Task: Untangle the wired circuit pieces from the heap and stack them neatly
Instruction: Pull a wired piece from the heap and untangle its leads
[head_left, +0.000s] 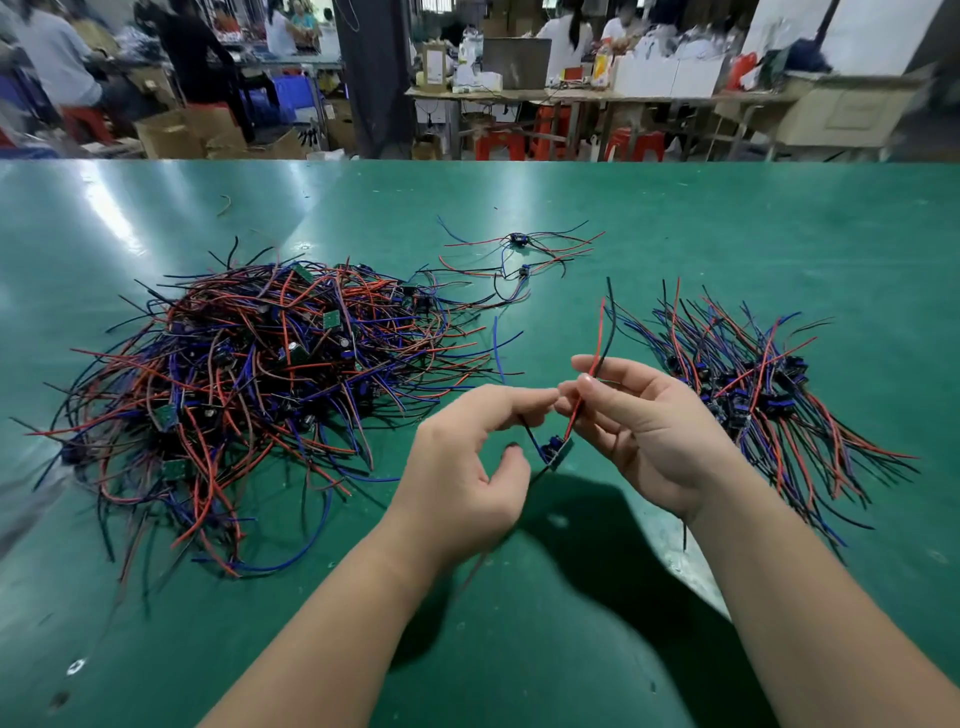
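A busy workshop fills the top of the frame: people sit at cluttered benches, with cardboard boxes (176, 136) on the floor at upper left and red stools (519, 140) under the benches at upper centre. Below that, a glossy green worktop (727, 234) takes up the rest of my view.

At centre left lies the heap (249, 374), a broad tangle of red, blue and black wires with small green boards showing through it. At centre right, well apart from the heap, is the stack (753, 384), its boards bunched together and its wires fanning out toward the upper and lower right. A couple of loose pieces (519, 254) sit on the worktop at upper centre, between the two and farther back.

Both hands are raised over the worktop at the middle of the frame, fingertips nearly meeting. I see one circuit piece (556, 449) hanging between them, its little board just below the fingers. The right hand (649, 426) has its palm turned up and pinches the piece's red wire (597, 338) between thumb and fingers; that wire and a black wire (610, 322) stick upward past the fingertips. The left hand (462, 467) is curled, its fingers closed over a dark wire running down to the board, though I cannot see exactly how they hold it. Another dark wire trails down behind the left wrist.
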